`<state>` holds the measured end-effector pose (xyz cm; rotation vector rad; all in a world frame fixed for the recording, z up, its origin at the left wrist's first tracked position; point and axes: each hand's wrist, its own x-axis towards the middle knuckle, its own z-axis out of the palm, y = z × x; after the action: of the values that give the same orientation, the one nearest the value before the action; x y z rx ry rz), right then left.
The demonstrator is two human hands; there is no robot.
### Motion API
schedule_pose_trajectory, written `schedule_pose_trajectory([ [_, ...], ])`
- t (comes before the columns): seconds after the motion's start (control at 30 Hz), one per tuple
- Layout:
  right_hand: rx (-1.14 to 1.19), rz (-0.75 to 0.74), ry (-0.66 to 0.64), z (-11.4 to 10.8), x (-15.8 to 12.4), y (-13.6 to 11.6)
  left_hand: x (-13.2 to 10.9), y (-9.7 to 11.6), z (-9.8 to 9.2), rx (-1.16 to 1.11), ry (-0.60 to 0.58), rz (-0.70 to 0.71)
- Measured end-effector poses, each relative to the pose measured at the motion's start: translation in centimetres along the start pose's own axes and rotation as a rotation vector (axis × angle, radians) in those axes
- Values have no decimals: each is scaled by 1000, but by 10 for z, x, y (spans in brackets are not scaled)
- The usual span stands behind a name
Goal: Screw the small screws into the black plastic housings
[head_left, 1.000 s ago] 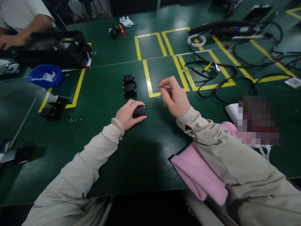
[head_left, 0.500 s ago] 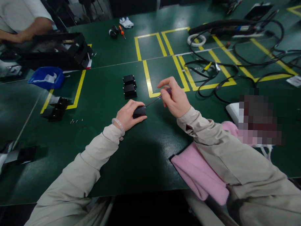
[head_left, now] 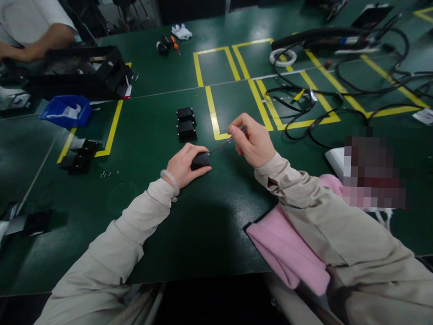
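Note:
Between thumb and fingers, my left hand (head_left: 184, 166) grips a small black box-shaped part (head_left: 201, 161) on the green table. My right hand (head_left: 253, 139) is closed around the handle of a screwdriver (head_left: 222, 145), whose thin shaft slants down to the left. Its tip meets the right end of the black part, at what looks like a small screw. Just beyond my left hand sit two similar black parts (head_left: 186, 124) with small shiny screws on their sides. Several loose screws (head_left: 105, 174) lie to the left of my left hand.
More black parts (head_left: 80, 156) and a blue bin (head_left: 66, 111) stand at the left, near a black tray (head_left: 84, 75) and a co-worker's arm (head_left: 46, 40). Black cables (head_left: 304, 92) spread across the back right. A pink cloth (head_left: 288, 248) lies under my right forearm.
The fingers of my right hand have shifted and curled in around the screwdriver handle. My left hand and the black part have stayed in place.

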<state>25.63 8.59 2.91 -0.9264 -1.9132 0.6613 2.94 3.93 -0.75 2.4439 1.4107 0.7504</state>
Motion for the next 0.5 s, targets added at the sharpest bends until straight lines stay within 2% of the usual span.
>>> schedule_pose_trajectory([
  [0.5,17,-13,-4,0,0,2,0,-1,1,9,0,5],
])
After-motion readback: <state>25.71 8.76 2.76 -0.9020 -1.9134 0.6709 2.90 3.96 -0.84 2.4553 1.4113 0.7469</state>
